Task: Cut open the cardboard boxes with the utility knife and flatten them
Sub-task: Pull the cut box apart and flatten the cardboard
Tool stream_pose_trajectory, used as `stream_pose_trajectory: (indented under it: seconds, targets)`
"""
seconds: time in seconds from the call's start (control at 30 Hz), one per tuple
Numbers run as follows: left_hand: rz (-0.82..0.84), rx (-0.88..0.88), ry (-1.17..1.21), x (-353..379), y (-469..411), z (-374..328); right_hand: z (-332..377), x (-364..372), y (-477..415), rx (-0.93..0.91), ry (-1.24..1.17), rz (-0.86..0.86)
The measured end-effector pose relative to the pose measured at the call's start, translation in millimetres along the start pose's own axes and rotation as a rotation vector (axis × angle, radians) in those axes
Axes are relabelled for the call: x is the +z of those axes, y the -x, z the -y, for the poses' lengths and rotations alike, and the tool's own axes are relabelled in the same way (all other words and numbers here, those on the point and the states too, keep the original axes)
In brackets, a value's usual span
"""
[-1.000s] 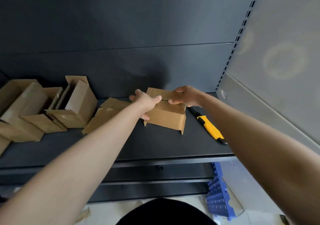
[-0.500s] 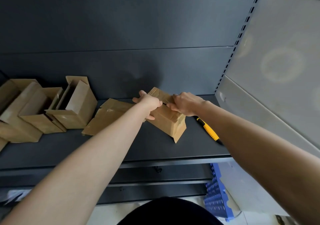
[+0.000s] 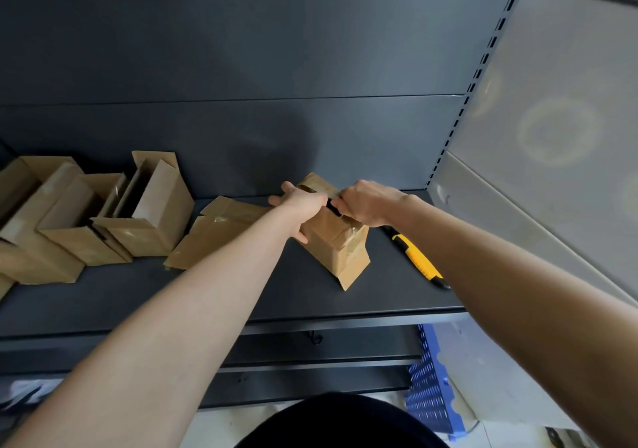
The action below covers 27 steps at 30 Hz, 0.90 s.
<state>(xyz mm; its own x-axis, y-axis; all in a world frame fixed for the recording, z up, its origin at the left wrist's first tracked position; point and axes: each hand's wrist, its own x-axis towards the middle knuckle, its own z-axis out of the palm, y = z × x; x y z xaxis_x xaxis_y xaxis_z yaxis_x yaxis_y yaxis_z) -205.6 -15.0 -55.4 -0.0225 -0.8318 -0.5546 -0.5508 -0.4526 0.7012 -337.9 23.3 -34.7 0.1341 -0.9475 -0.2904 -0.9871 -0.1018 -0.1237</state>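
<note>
A small taped cardboard box (image 3: 340,247) stands tilted on the dark shelf (image 3: 241,295), one corner pointing toward me. My left hand (image 3: 300,206) grips its top left flap, thumb underneath. My right hand (image 3: 367,202) grips the top right flap, fingers curled over the edge. A dark gap shows between the two flaps. The yellow and black utility knife (image 3: 419,259) lies on the shelf to the right of the box, under my right forearm, with no hand on it.
A flattened box (image 3: 214,237) lies just left of the held box. Several opened boxes (image 3: 148,213) stand at the far left of the shelf. A grey upright panel (image 3: 538,157) closes the right side. A blue crate (image 3: 431,392) sits on the floor below.
The box has been turned from lying flat to standing tilted on a corner. Both hands have shifted to its top flaps, and a gap has opened between them.
</note>
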Motion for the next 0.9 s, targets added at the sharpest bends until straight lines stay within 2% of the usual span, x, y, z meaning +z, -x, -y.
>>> stream_pose_trajectory:
  seconds: [0.2, 0.37, 0.53, 0.63, 0.77, 0.83, 0.9]
  targets:
    - [0.075, 0.028, 0.041, -11.3, -5.0, 6.8, 8.8, 4.2, 0.4, 0.010, -0.018, -0.015]
    - [0.141, 0.066, 0.204, -24.5, -1.1, 9.2, 6.0, 1.9, 5.5, 0.026, 0.013, 0.004]
    - [0.067, 0.070, 0.205, -28.5, -1.4, 14.3, 12.0, 2.0, 5.7, 0.029, 0.011, -0.005]
    - [-0.042, 0.126, 0.057, -25.7, -3.0, 16.9, 14.5, 3.4, 6.2, 0.002, 0.024, -0.028]
    - [-0.307, 0.253, -0.293, -22.6, -3.2, 19.1, 16.6, 8.5, 9.8, -0.009, -0.022, -0.026]
    - [-0.337, 0.289, -0.397, -25.3, -2.3, 18.7, 16.4, 9.3, 14.7, 0.015, -0.059, -0.007]
    - [-0.301, 0.307, -0.425, -29.4, -5.1, 17.2, 16.7, 9.0, 19.0, 0.037, -0.087, 0.012]
